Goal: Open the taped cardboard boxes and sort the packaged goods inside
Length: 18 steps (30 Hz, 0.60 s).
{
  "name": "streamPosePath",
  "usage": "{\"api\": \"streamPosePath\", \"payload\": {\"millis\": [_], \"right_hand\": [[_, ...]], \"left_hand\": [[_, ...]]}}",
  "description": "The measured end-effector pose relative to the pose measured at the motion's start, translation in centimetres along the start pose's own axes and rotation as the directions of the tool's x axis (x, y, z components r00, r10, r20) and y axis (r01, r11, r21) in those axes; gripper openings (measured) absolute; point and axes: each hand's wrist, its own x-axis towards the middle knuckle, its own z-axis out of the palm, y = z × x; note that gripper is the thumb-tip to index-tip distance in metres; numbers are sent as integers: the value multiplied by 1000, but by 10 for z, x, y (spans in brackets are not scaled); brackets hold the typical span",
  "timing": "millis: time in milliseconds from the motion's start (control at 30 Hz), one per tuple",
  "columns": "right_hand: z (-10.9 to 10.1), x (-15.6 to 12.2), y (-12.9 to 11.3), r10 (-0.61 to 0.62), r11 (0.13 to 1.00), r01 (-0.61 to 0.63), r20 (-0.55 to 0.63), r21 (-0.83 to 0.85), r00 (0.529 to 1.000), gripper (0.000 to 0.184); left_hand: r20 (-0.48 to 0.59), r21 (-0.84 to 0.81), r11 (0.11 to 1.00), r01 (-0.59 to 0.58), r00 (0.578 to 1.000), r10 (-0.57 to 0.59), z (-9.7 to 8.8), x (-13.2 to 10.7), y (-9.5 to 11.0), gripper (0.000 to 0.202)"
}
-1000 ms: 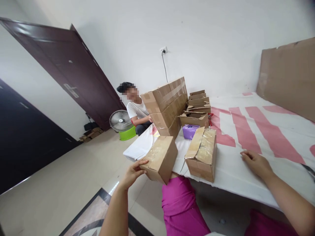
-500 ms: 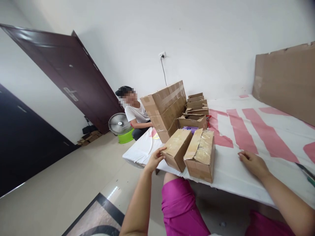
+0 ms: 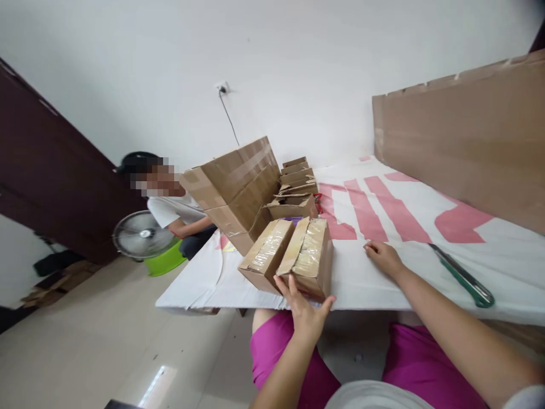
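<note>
My left hand is at the near end of a taped cardboard box. Its fingers are spread, with fingertips against the box's front face and the thumb by the right corner. Close on the left stands a second cardboard box with shiny clear tape along its top. My right hand rests on the white cloth of the table, right of the boxes. Its fingers are curled in, and nothing shows in them.
Stacked cartons and a row of open boxes stand behind. A green-handled utility knife lies at right, below a large cardboard sheet. A person crouches left near a fan.
My left hand has gone from the left box to the near end of the right one. The two boxes stand closer together. The view has swung right, showing the whole knife.
</note>
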Motion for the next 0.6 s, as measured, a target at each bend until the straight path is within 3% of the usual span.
{"api": "streamPosePath", "payload": {"millis": [133, 300, 367, 467, 533, 600], "right_hand": [[3, 0, 1, 2, 999, -1, -30, 44, 1000, 24], [6, 4, 9, 37, 993, -18, -165, 113, 986, 23], [5, 7, 16, 100, 989, -61, -313, 131, 945, 30], [3, 14, 27, 202, 978, -141, -517, 155, 832, 40], [1, 17, 32, 250, 968, -188, -572, 166, 781, 39], [-6, 19, 36, 282, 959, -234, -561, 158, 778, 36]], "left_hand": [[2, 34, 994, 104, 995, -104, 11, 24, 2, 115], [61, -222, 975, -31, 997, 46, 4, 44, -13, 107], [136, -371, 928, -42, 986, 99, 2, 54, -19, 108], [333, -568, 817, 101, 936, 115, 5, 70, -24, 112], [460, -623, 745, 237, 882, 104, 10, 78, -25, 114], [535, -643, 697, 318, 837, 112, 16, 82, -24, 113]]}}
